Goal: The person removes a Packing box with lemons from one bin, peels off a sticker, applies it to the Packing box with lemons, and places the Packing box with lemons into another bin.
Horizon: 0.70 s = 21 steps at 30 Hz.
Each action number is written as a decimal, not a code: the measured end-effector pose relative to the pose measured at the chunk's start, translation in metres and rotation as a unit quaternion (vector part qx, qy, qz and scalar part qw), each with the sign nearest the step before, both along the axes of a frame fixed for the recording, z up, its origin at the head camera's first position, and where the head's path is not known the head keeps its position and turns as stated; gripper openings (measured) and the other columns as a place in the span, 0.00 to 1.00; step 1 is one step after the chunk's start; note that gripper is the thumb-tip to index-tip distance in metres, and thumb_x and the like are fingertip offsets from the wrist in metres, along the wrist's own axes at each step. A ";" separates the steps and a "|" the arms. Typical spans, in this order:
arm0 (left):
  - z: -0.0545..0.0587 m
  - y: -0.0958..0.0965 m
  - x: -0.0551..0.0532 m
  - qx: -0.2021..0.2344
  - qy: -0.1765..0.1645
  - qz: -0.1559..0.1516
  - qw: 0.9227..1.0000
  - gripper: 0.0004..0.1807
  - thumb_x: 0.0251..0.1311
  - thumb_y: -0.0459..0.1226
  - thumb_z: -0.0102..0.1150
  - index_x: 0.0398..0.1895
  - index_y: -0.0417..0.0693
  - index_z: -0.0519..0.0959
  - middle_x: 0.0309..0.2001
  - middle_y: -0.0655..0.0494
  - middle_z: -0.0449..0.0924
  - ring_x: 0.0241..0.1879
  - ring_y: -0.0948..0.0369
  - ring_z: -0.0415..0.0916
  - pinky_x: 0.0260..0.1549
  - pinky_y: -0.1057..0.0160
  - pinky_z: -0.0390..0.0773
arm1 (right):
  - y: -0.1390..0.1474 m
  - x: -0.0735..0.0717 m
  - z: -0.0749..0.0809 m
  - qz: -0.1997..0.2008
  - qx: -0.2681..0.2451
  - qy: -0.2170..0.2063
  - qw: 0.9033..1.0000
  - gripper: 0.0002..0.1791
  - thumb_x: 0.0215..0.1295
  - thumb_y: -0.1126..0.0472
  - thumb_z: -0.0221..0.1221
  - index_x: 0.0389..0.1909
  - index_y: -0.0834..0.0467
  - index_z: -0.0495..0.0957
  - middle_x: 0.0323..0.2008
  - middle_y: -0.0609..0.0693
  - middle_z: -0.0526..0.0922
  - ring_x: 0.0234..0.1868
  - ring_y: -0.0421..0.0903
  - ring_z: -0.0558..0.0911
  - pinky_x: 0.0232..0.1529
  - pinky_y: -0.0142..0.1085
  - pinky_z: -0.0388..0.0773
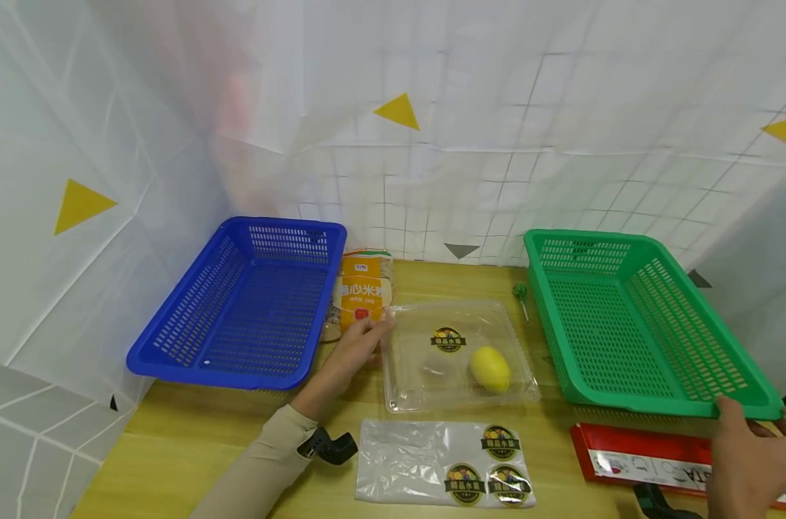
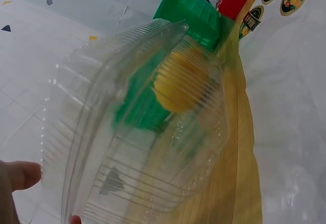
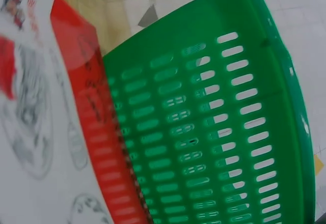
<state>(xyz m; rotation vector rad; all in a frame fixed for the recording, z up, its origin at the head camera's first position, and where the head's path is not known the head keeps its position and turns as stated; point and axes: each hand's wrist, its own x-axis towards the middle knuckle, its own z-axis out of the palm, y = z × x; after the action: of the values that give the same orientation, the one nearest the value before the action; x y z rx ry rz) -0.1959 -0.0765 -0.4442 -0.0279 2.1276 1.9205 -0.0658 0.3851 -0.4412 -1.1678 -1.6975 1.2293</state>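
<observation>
A clear plastic fruit box (image 1: 406, 375) with a round black label lies mid-table, and a lemon (image 1: 490, 370) shows through it. My left hand (image 1: 345, 360) holds the box at its back left corner. In the left wrist view, the thumb (image 2: 23, 175) and one fingertip are on either side of the clear plastic edge. At the right, my right hand (image 1: 753, 458) grips the near right corner of the green basket (image 1: 633, 324), fingers at its rim. The right wrist view shows the basket's slotted wall (image 3: 204, 132), with the hand out of sight.
A blue basket (image 1: 257, 317) stands at the left, beside an orange-labelled food packet (image 1: 365, 288). A green lollipop (image 1: 520, 291) lies by the green basket. Nearer are a plastic bag (image 1: 399, 461) with round labels and a red and white box (image 1: 646, 458) partly under my right hand.
</observation>
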 end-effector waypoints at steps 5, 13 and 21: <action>-0.002 -0.002 -0.002 0.044 -0.028 -0.024 0.998 0.31 0.72 0.58 0.58 0.47 0.35 0.75 0.44 0.43 0.79 0.41 0.54 0.77 0.40 0.52 0.85 | 0.006 0.000 -0.003 -0.001 -0.077 0.093 0.993 0.36 0.72 0.59 0.62 0.76 0.47 0.58 0.55 0.38 0.67 0.46 0.28 0.70 0.54 0.28 0.76; 0.000 -0.005 -0.004 0.106 -0.105 -0.023 0.989 0.36 0.68 0.62 0.58 0.49 0.34 0.76 0.39 0.45 0.78 0.35 0.51 0.83 0.36 0.47 0.87 | 0.007 0.001 0.001 0.023 -0.198 0.194 0.961 0.38 0.69 0.63 0.68 0.76 0.50 0.63 0.55 0.40 0.72 0.40 0.31 0.82 0.25 0.21 0.77; 0.000 -0.007 -0.002 0.084 -0.103 -0.072 0.988 0.33 0.68 0.60 0.59 0.49 0.34 0.77 0.33 0.45 0.82 0.30 0.51 0.84 0.36 0.47 0.87 | 0.008 0.001 0.001 0.028 -0.199 0.203 0.958 0.36 0.69 0.62 0.68 0.75 0.51 0.64 0.54 0.41 0.75 0.40 0.31 0.83 0.25 0.22 0.78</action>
<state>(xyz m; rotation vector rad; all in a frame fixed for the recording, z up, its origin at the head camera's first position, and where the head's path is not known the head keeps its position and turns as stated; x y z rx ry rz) -0.1979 -0.0832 -0.4441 -0.0366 1.7813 1.9145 -0.0644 0.3927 -0.4401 -1.0002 -1.2155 1.7657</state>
